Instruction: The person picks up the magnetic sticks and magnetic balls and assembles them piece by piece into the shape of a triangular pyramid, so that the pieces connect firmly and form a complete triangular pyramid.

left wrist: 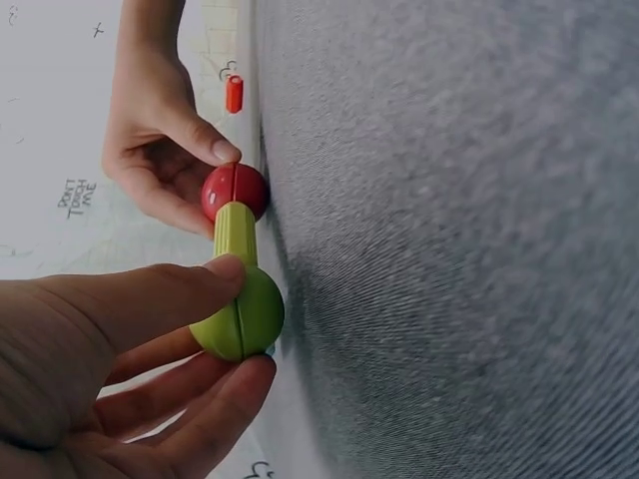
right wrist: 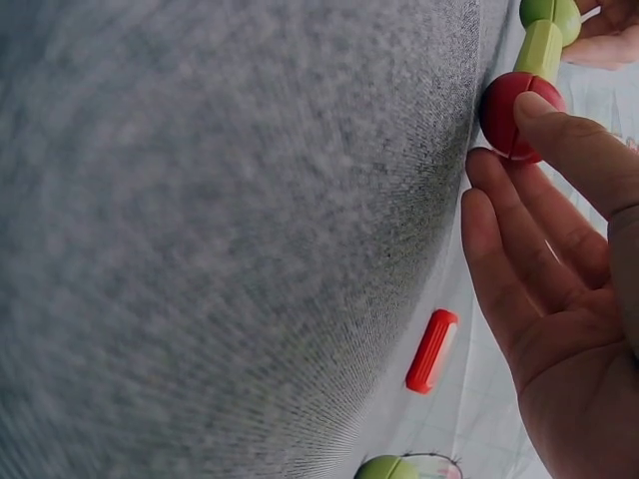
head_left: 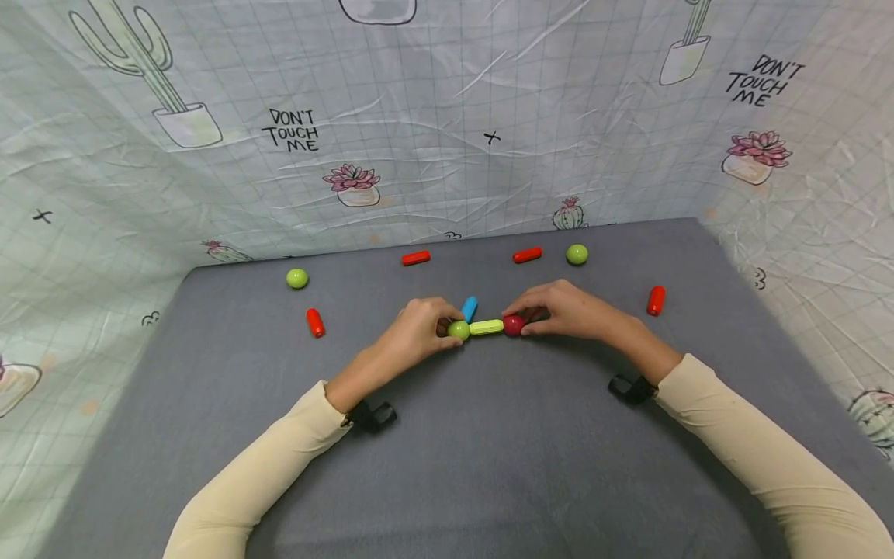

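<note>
At the middle of the table my left hand (head_left: 422,324) pinches a green ball (head_left: 458,331) between thumb and fingers. My right hand (head_left: 567,309) pinches a red ball (head_left: 513,324) in the same way. Between the two balls lies a yellow-green ridged rod (head_left: 486,327), its ends against them, so the three form one straight row. A blue rod (head_left: 470,308) slants away behind the green ball, its near end close to that ball. In the left wrist view the thumb presses the top of the green ball (left wrist: 240,314), where a seam line shows.
Red rods lie at the left (head_left: 316,322), at the back (head_left: 416,258), farther right along the back (head_left: 527,255) and at the right (head_left: 656,300). Loose green balls rest at the back left (head_left: 296,278) and back right (head_left: 576,254). A patterned cloth (head_left: 433,155) hangs behind the grey table (head_left: 447,466).
</note>
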Motion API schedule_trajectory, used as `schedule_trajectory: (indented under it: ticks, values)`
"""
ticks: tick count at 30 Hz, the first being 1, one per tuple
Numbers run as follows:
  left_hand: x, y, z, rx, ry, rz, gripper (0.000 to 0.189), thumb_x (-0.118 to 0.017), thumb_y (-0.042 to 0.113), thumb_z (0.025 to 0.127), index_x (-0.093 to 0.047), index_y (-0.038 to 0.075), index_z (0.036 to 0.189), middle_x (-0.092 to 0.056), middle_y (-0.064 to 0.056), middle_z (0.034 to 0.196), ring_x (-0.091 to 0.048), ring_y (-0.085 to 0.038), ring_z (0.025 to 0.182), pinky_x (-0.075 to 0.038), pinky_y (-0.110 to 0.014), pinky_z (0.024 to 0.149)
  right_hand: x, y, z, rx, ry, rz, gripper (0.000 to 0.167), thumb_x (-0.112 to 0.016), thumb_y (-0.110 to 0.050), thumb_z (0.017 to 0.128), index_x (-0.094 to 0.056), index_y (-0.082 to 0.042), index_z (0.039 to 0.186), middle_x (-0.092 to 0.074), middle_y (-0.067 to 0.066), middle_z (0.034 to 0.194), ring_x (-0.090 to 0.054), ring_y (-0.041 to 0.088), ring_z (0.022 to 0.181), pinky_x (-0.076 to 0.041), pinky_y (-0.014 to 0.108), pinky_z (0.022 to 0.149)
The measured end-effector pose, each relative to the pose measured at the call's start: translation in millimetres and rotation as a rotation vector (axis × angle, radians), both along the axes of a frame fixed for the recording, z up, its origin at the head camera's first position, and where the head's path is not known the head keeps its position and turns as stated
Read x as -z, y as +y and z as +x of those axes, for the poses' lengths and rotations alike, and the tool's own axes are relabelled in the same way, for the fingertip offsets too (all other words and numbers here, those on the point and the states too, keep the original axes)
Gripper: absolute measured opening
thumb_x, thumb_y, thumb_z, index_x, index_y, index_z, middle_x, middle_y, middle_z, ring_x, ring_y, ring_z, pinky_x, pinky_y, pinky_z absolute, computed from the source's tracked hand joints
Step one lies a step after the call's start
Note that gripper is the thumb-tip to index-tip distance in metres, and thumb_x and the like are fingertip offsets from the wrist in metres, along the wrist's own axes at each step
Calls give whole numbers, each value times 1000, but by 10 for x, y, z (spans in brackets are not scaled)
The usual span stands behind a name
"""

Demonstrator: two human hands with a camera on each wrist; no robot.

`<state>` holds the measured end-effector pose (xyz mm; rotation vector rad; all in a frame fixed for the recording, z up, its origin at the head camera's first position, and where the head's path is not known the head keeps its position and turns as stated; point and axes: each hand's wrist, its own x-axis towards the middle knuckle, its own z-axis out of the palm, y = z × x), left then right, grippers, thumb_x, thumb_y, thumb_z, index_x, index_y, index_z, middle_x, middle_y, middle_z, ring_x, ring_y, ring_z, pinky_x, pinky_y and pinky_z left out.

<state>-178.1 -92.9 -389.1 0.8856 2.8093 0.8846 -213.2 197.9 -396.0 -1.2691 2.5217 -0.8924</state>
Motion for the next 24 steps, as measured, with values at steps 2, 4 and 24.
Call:
schedule_trajectory:
  ticks: [2,4,24]
  values:
    - [5,6,11,-1,7,-6,33,-88,10,80,-77,1,109,-73,-9,102,-72,-17,87,-59,-24,74,-4,5,3,3,0,2,41,-81,-7,87,-72,-8,127,-72,5,121,-72,14,99,-60,30,86]
    - [12,9,20,-5,12,-11,32,-88,11,80,-77,1,108,-73,-9,101,-72,-16,86,-59,-24,73,-5,9,5,6,2,4,41,-81,-7,87,-72,-9,127,-72,5,120,-71,14,99,-60,30,86]
    - [42,11,36,-33,10,35,32,-91,11,74,-78,2,103,-73,-9,98,-72,-15,83,-58,-21,70,-63,187,25,78,31,47,39,-79,-10,90,-71,-11,129,-72,5,122,-71,17,100,-60,37,87]
